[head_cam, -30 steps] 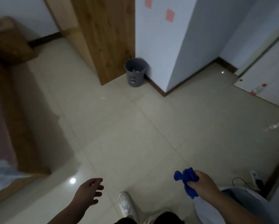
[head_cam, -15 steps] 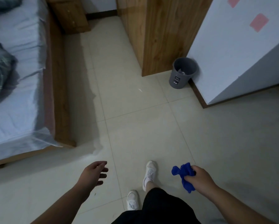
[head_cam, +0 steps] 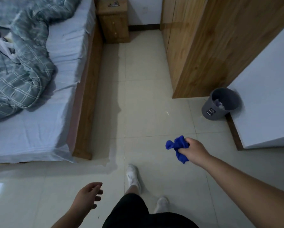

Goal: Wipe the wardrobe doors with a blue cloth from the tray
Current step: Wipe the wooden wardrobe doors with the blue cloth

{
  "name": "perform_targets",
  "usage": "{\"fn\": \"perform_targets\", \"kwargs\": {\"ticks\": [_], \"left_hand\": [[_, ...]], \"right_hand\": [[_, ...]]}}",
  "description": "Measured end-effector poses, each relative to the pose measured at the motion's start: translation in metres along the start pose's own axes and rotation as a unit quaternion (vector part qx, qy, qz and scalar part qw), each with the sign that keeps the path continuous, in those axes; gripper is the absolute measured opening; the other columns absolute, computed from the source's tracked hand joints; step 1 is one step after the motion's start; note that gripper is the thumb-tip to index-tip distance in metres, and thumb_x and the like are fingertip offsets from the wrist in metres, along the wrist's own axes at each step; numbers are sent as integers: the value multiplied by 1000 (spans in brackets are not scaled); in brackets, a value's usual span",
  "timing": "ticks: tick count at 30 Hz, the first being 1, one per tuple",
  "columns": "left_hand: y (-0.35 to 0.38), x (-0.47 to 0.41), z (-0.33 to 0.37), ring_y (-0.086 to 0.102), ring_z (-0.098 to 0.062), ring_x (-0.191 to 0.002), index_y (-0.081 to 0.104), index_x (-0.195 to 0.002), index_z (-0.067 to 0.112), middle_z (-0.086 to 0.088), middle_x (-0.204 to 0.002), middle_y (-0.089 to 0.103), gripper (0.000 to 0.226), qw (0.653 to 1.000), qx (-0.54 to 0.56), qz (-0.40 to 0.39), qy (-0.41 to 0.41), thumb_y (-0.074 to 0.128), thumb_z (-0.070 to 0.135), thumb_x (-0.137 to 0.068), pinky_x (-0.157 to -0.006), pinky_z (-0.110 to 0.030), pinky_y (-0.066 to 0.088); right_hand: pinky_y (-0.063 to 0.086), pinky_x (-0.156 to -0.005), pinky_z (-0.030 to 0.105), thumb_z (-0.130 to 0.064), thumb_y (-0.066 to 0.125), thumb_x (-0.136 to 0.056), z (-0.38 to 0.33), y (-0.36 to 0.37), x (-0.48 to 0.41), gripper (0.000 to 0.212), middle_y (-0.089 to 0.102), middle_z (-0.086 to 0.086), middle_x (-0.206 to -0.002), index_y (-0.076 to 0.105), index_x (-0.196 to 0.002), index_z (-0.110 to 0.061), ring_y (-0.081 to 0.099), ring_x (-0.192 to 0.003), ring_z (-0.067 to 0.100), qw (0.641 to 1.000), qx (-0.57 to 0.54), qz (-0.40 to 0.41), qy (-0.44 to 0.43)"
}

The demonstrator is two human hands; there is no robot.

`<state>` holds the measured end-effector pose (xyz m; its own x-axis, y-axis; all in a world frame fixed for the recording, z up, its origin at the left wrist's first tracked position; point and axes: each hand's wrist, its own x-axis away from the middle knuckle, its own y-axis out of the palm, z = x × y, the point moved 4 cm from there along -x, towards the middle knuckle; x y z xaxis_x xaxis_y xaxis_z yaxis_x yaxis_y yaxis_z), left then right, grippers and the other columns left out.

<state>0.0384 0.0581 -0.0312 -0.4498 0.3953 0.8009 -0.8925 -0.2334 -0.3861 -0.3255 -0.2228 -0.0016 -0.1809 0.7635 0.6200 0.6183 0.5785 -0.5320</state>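
Floor (head_cam: 146, 112) between bed (head_cam: 39, 129) and wardrobe (head_cam: 212, 55).

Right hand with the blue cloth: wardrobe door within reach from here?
Probably not yet. The right hand grips the blue cloth over open floor, well short of the wardrobe. Nothing blocks the path; a step closer should do.

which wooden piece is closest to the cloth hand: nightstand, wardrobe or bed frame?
The wardrobe: its near corner stands just up-right of the right hand holding the blue cloth. The bed frame lies across the aisle, the nightstand farthest back.
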Motion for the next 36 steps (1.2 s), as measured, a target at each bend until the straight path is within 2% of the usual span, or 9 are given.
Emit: {"fn": "perform_targets", "kwargs": {"ticks": [2, 5, 10, 13, 17, 23, 29, 32, 36], "left_hand": [[-1, -25, 24, 67, -27, -78, 76, -107, 21, -10, -96, 77, 18, 1000, 7, -4, -2, 58, 22, -105, -66, -34, 49], [-5, -68, 78, 66, -27, -79, 74, -110, 19, -13, -100, 76, 18, 1000, 9, -17, 19, 56, 22, -106, -67, -34, 48], [-16, -127, 190, 64, -24, -80, 72, -112, 18, -11, -99, 74, 19, 993, -55, -65, 77, 54, 20, -106, -64, -32, 47], [-26, -152, 271, 68, -25, -89, 68, -116, 23, -7, -103, 73, 19, 984, -98, -89, 120, 51, 24, -108, -68, -30, 52], [-32, -189, 372, 68, -27, -91, 68, -116, 23, -8, -105, 73, 19, 979, -84, -90, 160, 51, 25, -109, -73, -35, 53], [-32, -254, 484, 70, -24, -86, 70, -110, 27, -5, -101, 74, 17, 980, -66, -66, 175, 53, 26, -108, -66, -31, 54], [-37, -294, 522, 74, -19, -81, 73, -108, 33, 4, -92, 79, 16, 990, -56, -48, 121, 58, 33, -104, -59, -26, 55], [-41, -314, 527, 72, -21, -77, 74, -109, 28, -3, -92, 79, 16, 994, -42, -46, 86, 58, 30, -105, -57, -28, 53], [-56, -350, 546, 67, -20, -70, 74, -107, 22, -9, -93, 76, 17, 998, -25, -31, 50, 57, 23, -106, -54, -30, 48]], "right_hand": [[45, -47, 14, -22, 66, -78, -30, -9, -35, 13, 71, -24, -71, 65, -88, -31, 68, -61, -2, 1000, -20, 13, -6], [47, -55, 19, -24, 68, -76, -60, -14, -76, 17, 73, -16, -77, 67, -91, -33, 70, -70, 2, 999, -36, 28, 2], [52, -60, 24, -21, 66, -78, -75, -21, -113, 19, 74, -15, -86, 68, -94, -32, 70, -73, 2, 998, -15, 29, 57], [48, -55, 20, -23, 67, -79, -72, -29, -127, 13, 73, -12, -78, 65, -89, -31, 69, -67, 2, 995, 2, 31, 90], [43, -52, 15, -26, 70, -81, -65, -45, -150, 9, 73, -14, -71, 65, -87, -29, 67, -63, -2, 992, 18, 17, 121], [48, -68, 30, -23, 70, -85, -77, -83, -237, 10, 71, -3, -86, 64, -93, -22, 68, -78, 13, 987, 18, 4, 157], [49, -63, 28, -27, 67, -81, -177, -143, -351, 7, 73, -3, -77, 66, -86, -23, 70, -73, 13, 996, 1, -5, 89], [51, -58, 26, -24, 65, -78, -251, -174, -413, 6, 73, -1, -72, 66, -84, -23, 70, -68, 11, 999, 12, -12, 45], [54, -66, 29, -20, 69, -79, -340, -203, -495, 20, 75, -6, -88, 70, -99, -24, 71, -81, 11, 1000, -8, 11, 1]]}}
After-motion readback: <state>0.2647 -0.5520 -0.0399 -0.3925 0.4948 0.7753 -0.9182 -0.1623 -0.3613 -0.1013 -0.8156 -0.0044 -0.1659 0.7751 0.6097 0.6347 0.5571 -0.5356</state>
